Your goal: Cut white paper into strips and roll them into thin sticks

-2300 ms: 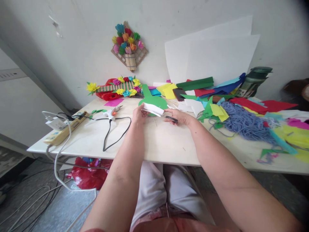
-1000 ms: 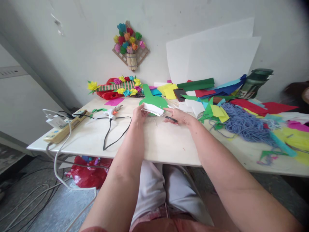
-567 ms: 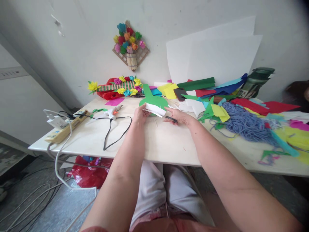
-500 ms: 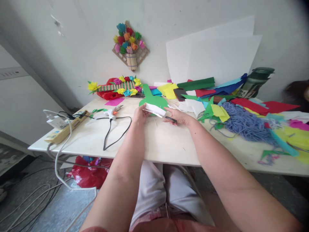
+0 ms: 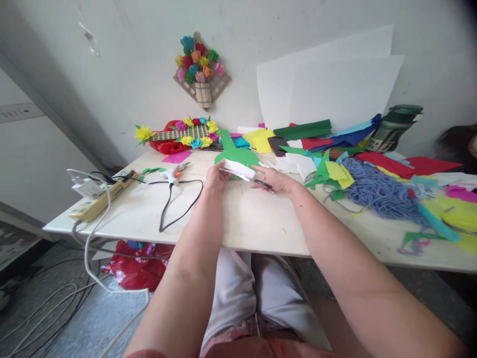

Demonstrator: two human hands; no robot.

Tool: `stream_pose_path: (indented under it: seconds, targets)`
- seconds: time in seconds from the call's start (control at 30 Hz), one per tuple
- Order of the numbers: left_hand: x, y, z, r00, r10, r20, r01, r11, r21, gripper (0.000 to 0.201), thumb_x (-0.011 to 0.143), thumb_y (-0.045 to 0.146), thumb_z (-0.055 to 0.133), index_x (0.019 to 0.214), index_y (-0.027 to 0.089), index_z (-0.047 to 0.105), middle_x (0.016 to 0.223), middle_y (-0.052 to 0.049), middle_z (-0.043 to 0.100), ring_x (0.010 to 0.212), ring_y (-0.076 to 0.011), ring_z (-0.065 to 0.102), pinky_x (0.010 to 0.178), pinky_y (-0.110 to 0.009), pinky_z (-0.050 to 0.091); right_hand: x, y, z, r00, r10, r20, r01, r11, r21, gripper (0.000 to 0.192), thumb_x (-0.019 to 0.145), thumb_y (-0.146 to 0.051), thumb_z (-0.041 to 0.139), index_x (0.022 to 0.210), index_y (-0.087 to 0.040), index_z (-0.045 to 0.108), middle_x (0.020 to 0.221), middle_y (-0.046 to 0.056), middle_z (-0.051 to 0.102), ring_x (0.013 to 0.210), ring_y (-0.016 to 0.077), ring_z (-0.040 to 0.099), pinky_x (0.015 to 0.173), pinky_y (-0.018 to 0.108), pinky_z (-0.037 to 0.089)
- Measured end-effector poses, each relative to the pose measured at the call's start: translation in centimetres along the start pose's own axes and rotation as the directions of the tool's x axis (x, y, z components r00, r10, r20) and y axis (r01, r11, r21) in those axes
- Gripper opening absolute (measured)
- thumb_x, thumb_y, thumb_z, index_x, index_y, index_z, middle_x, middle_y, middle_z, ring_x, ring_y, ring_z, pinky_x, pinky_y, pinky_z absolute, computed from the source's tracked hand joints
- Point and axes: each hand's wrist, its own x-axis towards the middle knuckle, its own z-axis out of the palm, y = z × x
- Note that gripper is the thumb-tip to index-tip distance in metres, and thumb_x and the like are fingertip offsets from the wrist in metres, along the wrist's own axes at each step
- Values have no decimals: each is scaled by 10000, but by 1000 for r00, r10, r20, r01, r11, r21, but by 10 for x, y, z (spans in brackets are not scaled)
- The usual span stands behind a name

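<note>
Paper: white folded piece (image 5: 238,168), over the green cutout (image 5: 235,153) mid-table.
Left hand (image 5: 215,177): pinching the paper's left edge.
Right hand (image 5: 276,180): grasping black scissors (image 5: 264,184).
Nearby: glue gun (image 5: 172,173) left, blue yarn (image 5: 376,190) right.

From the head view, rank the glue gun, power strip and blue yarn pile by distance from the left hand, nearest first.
1. Glue gun: just left of the left hand, on the table.
2. Power strip: far left, at the table's edge.
3. Blue yarn pile: off to the right, beyond the right hand.
</note>
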Motion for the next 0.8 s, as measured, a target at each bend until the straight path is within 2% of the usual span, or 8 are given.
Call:
stream_pose_path:
  seconds: [0.47,0.8]
  targets:
    - [2,0,1,1000,-25,-17,25,1000,-3,61,741,180,582,766,124,582,599,-28,616,581,-147,618,620,-277,528,1,-2,-1,1000,3,-7,-3,997,-76,931,702,-247,736,1469,-124,222,392,-119,449,319,47,329,335,162,272]
    - [-2,-1,4,1000,-23,0,23,998,53,88,721,193,618,765,123,591,624,-40,624,577,-154,618,639,-285,520,2,2,0,1000,7,5,-7,1000,-10,944,719,-276,717,1479,-139,173,426,-111,459,318,51,343,326,163,275]
